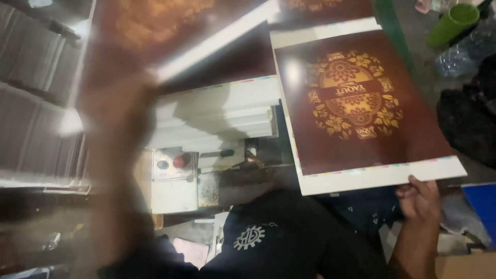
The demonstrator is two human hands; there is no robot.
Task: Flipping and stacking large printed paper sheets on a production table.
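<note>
Head view: printed sheet [361, 103] lengthwise away, tilted.

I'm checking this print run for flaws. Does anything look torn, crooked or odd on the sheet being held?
No damage shows. The maroon printed sheet with its gold floral emblem looks flat and clean; the right hand grips its white lower edge. It lies tilted. The left hand is too blurred to judge.

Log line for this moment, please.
right hand: grips printed sheet at near edge | left hand: blurred, raised, grip unclear
</note>
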